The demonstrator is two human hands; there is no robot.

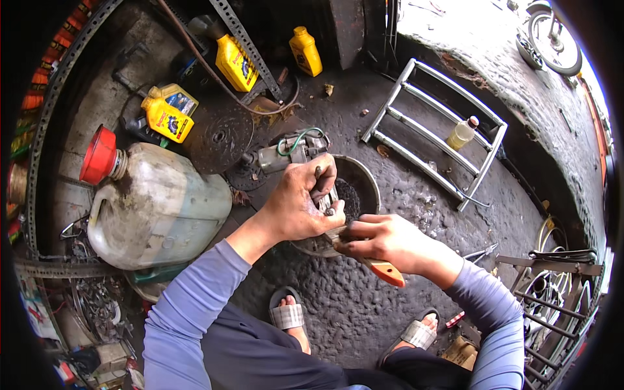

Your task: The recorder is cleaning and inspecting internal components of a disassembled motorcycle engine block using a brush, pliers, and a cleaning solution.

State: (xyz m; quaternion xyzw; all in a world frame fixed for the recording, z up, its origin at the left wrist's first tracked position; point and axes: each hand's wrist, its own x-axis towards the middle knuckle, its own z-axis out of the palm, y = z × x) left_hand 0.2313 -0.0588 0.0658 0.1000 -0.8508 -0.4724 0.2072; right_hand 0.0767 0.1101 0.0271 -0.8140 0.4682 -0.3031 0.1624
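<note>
My left hand (pixel 296 200) is closed around a small greyish metal part (pixel 329 199), most of it hidden by my fingers. In my right hand (pixel 393 243) is a paintbrush (pixel 386 271) with an orange-tipped handle, its head held close to the part. Both hands are above a round metal basin (pixel 373 188) with dark, wet contents. Just beyond my left hand, a cylindrical metal motor-like unit (pixel 276 158) with a green wire lies at the basin's far left edge.
At left stands a large dirty jug (pixel 162 211) with a red funnel (pixel 99 155). Several yellow oil bottles, one upright bottle (pixel 305 52) among them, are behind it. A silver tubular frame (pixel 426 117) and a small bottle (pixel 462 134) occupy the far right. Pliers (pixel 481 252) lie right.
</note>
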